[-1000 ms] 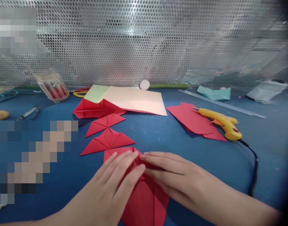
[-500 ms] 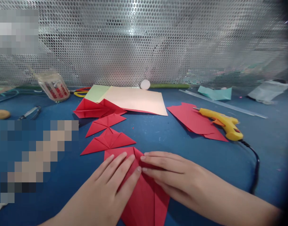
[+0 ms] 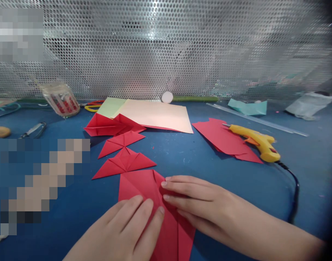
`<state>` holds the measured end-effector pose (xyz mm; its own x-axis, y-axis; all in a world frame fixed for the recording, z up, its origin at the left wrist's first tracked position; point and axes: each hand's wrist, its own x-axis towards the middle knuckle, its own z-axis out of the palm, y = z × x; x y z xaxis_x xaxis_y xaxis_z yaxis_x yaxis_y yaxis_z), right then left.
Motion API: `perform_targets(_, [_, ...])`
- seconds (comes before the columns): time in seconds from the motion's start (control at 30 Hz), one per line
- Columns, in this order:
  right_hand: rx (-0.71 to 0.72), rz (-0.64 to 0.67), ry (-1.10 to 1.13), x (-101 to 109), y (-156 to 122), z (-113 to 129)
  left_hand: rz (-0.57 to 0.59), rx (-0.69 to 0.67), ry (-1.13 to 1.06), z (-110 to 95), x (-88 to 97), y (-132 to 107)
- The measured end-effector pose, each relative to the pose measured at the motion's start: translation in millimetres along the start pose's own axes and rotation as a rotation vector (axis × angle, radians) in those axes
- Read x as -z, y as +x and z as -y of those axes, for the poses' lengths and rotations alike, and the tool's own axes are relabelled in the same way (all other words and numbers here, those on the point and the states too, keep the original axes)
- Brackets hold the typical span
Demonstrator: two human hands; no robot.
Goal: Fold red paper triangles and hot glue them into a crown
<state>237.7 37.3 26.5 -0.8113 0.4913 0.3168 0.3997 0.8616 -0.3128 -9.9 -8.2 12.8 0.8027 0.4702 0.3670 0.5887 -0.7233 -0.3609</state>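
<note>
A red sheet of paper [image 3: 166, 232] with a lengthwise crease and folded corner flaps lies on the table before me. My left hand [image 3: 128, 224] rests on its near left part, fingers bent and slightly apart, the index fingertip touching the paper near the middle. On the right flap lies my right hand [image 3: 204, 203], fingers stretched out and close together; its thumb is hidden. Just beyond the sheet's top edge sit red folded paper pieces [image 3: 125, 161], with another red folded piece [image 3: 111, 125] behind them.
A yellow glue gun [image 3: 253, 139] lies on red paper sheets [image 3: 223, 139] at right, its black cord [image 3: 296, 188] running toward me. Further back are cream paper [image 3: 160, 114], a ruler [image 3: 253, 117], a jar [image 3: 61, 99] and scissors [image 3: 92, 108]. A perforated metal panel [image 3: 166, 47] stands behind.
My left hand has slid toward me along the red paper and its fingers have bent more, uncovering the upper left corner. My right hand has stayed almost in place.
</note>
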Motion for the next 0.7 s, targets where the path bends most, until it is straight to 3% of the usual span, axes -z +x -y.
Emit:
perform_targets(0.07, [0.004,0.017,-0.007,0,1,0,-0.068,0.031,-0.025,0,-3.3,-1])
perform_targets(0.33, [0.017,0.048,-0.014,1,2,1,0.051,-0.040,0.013,3,6.9,1])
perform_targets(0.53, [0.000,0.028,0.056,1,2,0,0.029,-0.033,-0.016,1,3.9,2])
perform_targets(0.63, [0.001,0.048,0.040,2,2,-1,-0.061,0.032,-0.036,-1,-0.4,3])
perform_targets(0.7, [0.002,0.064,0.024,2,2,-1,-0.055,0.057,-0.048,-1,-0.7,4])
